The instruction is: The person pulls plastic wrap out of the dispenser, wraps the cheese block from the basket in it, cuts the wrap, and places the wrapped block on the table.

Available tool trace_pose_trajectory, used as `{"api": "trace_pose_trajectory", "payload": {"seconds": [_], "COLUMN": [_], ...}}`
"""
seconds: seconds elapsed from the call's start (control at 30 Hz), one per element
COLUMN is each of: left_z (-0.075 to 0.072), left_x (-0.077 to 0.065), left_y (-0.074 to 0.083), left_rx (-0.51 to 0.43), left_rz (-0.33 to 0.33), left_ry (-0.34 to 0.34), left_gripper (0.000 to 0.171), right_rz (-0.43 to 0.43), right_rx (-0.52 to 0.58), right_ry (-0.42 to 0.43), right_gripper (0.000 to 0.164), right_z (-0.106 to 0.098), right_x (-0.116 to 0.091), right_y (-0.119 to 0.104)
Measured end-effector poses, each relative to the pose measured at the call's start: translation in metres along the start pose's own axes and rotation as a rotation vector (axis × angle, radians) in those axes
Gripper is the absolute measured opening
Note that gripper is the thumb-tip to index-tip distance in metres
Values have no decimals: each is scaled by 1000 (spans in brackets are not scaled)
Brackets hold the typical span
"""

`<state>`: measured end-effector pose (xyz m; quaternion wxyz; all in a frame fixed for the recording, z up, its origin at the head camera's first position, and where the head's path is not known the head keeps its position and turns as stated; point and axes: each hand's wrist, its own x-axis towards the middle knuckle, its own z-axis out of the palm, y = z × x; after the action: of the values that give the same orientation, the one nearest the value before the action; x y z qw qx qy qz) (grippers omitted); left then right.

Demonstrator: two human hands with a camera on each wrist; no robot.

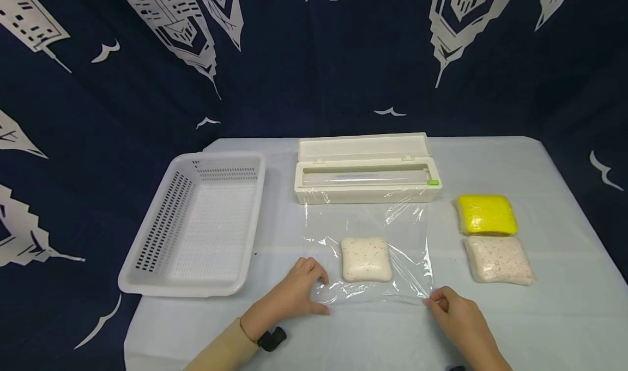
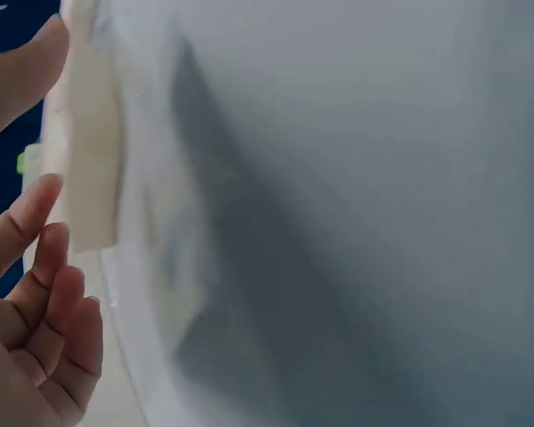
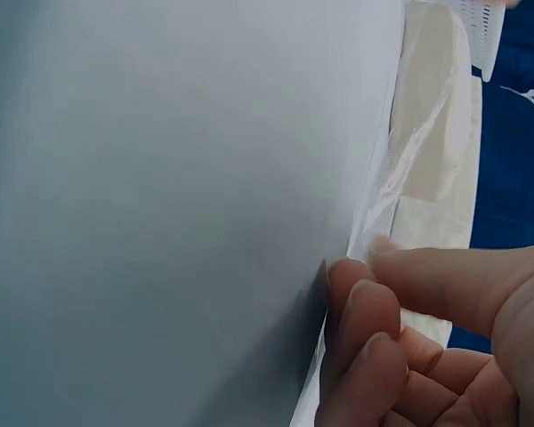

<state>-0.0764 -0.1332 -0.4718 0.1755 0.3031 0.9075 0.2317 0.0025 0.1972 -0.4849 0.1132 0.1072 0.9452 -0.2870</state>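
A clear sheet of plastic wrap (image 1: 365, 218) runs from a cream wrap dispenser (image 1: 368, 195) toward the front of the table. On it sits a speckled off-white block (image 1: 366, 259), shaped like a small pillow. My right hand (image 1: 458, 316) pinches the sheet's front right corner between thumb and fingers, also seen close up in the right wrist view. Beside the front left corner, my left hand (image 1: 296, 289) has its thumb and fingers apart with nothing between them. In the left wrist view those fingers (image 2: 49, 258) are loosely bent.
A white perforated basket (image 1: 130, 275) stands on the left. To the right lie a yellow block (image 1: 487, 214) and a speckled block (image 1: 499, 259), both with a shiny surface. The dispenser's lid (image 1: 363, 147) is raised, and a dark patterned cloth (image 1: 324, 60) hangs behind the table.
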Motion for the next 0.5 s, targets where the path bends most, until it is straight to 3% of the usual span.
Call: {"api": "trace_pose_trajectory", "payload": {"seconds": [0.13, 0.33, 0.5], "left_z": [9, 17, 23], "left_x": [-11, -16, -18], "left_y": [-7, -14, -18], "left_rx": [91, 138, 167], "left_rz": [14, 59, 118], "left_ry": [-27, 2, 74], "left_gripper": [48, 30, 18], "right_rz": [-50, -353, -515], "right_rx": [-10, -82, -138], "right_ry": [79, 365, 389], "right_gripper": [25, 36, 37], "right_z": [0, 14, 21], "right_x": [-4, -7, -3], "right_y": [2, 8, 8]}}
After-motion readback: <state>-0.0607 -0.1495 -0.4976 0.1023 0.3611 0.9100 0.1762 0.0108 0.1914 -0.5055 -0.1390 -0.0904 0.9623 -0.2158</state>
